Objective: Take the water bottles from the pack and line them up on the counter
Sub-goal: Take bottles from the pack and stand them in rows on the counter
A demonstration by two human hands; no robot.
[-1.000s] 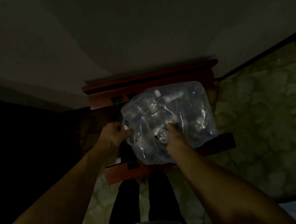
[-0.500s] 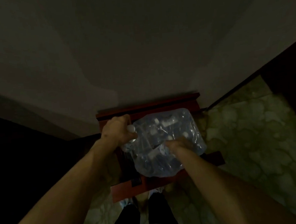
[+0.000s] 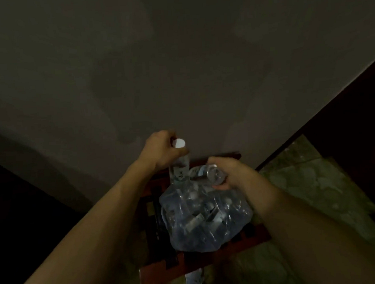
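A clear plastic pack (image 3: 205, 219) holding several water bottles sits on a dark red wooden stand (image 3: 190, 268). My left hand (image 3: 160, 151) grips a clear water bottle (image 3: 179, 168) by its neck, just under the white cap, and holds it upright above the pack's far left corner. My right hand (image 3: 230, 172) is closed around a second bottle (image 3: 215, 176), lying sideways at the pack's far edge; most of it is hidden by my fingers. The room is dim.
A plain grey wall (image 3: 177, 65) rises right behind the stand. Patterned green floor (image 3: 312, 191) lies to the right, with a dark doorway or cabinet (image 3: 356, 114) beyond. Darkness fills the left side. My legs and shoes show below the stand.
My left hand has lifted one bottle up out of the pack. My right hand moved from the pack's top to its far edge and closed on another bottle. The camera tilted upward.
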